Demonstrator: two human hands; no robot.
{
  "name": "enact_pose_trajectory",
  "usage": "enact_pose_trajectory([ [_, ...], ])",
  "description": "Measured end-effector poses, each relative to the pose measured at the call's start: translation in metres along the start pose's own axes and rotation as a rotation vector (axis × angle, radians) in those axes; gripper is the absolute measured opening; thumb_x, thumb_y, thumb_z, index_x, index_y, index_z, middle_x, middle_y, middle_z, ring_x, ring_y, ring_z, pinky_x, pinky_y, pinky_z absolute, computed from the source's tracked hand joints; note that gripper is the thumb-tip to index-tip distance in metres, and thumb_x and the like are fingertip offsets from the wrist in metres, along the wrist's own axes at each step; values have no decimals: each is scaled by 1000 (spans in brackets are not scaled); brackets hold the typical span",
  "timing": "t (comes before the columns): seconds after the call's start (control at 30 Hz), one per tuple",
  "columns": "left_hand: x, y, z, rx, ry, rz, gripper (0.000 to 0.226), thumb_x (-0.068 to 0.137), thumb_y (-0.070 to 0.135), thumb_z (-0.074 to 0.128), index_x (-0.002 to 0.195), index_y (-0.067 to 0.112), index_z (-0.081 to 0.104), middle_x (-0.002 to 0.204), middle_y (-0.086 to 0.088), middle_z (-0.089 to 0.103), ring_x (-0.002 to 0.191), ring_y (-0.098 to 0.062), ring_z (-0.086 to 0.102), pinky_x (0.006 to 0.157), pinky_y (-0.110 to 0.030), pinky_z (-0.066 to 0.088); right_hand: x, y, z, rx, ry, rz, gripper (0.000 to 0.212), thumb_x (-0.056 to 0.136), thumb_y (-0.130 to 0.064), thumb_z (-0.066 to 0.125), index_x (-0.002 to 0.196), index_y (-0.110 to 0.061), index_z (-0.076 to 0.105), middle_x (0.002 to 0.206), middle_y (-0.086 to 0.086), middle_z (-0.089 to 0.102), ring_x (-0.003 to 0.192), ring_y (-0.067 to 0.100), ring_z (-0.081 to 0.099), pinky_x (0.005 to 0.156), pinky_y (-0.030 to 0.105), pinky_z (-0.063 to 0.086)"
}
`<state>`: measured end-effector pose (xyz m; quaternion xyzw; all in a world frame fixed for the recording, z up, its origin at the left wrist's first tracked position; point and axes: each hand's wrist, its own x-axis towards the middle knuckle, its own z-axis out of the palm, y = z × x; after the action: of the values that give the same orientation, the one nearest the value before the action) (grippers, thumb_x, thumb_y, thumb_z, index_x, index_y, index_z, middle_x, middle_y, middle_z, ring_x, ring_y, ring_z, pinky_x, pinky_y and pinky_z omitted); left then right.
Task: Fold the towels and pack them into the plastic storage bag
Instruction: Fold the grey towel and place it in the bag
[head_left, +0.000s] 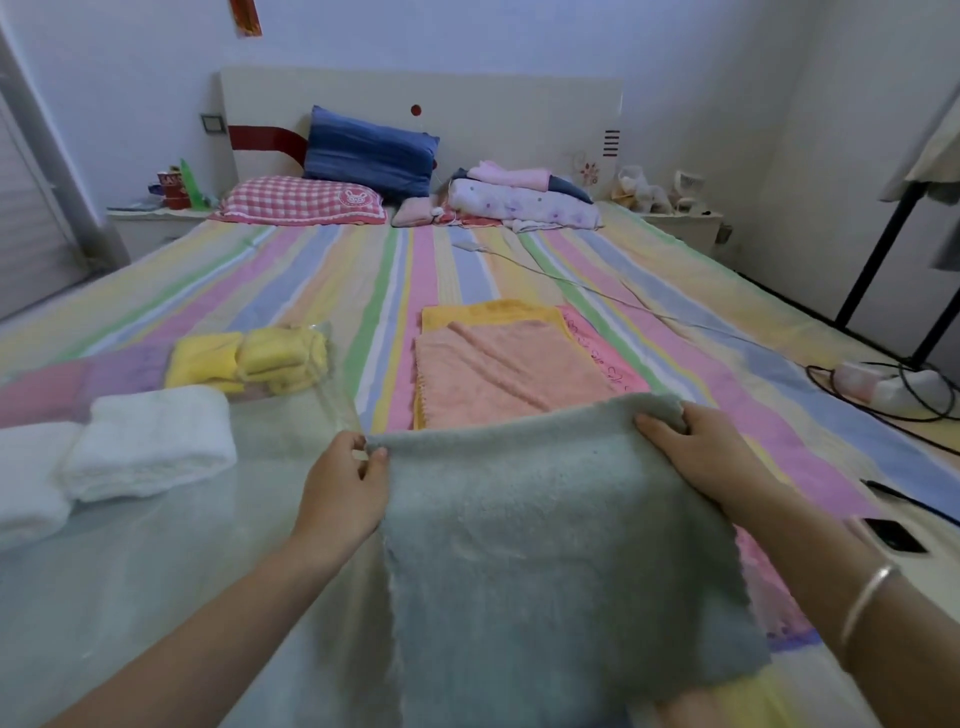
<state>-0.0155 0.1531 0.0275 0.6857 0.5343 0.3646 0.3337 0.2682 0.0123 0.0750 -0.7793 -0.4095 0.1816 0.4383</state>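
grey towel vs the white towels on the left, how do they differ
The grey towel is spread open, held by its top corners in the left hand and right hand; the white towels lie folded into thick bundles, untouched. The grey towel is grey-green; the white towels are plain white. Both look like fluffy terry cloth.

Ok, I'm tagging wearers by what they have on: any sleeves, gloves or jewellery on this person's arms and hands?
No sleeves or gloves show: both forearms are bare. A thin silver-coloured bangle circles the wrist of the right hand; the left hand and its wrist wear nothing visible.
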Motion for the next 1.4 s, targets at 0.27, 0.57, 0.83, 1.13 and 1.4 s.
enact_pose_trajectory([
  [0.27,52,-24,23,469,-276,-29,8,84,19,55,77,17,53,69,-3,67,74,-25,65,70,-36,52,93,40,50,-504,-101,5,30,89,-38,61,70,-18,52,71,-1,56,69,18,52,65,35,42],
  [0.57,82,-16,29,758,-362,151,24,80,54,65,80,30,62,80,16,60,84,-9,59,68,-27,48,121,43,55,-492,-211,30,36,85,-40,65,85,-4,69,89,16,68,82,28,64,70,41,52],
  [0.83,88,-14,24,801,-110,300,6,87,39,58,85,34,56,90,15,60,94,-15,60,65,-27,36,125,38,51,-281,-277,195,33,87,-38,67,92,-5,67,89,11,67,76,21,60,59,29,46],
  [1.13,112,-24,30,672,-446,216,8,73,26,68,69,26,61,80,11,65,79,-7,60,75,-31,51,123,40,56,-73,-142,269,28,90,-32,65,101,-6,67,93,13,66,76,22,59,61,28,45],
  [1.4,110,-23,25,651,-468,244,20,73,32,73,63,35,56,77,16,64,77,-4,61,73,-29,51,116,37,52,-11,-172,260,21,87,-39,67,88,-18,68,90,6,68,77,20,62,58,27,46],
])
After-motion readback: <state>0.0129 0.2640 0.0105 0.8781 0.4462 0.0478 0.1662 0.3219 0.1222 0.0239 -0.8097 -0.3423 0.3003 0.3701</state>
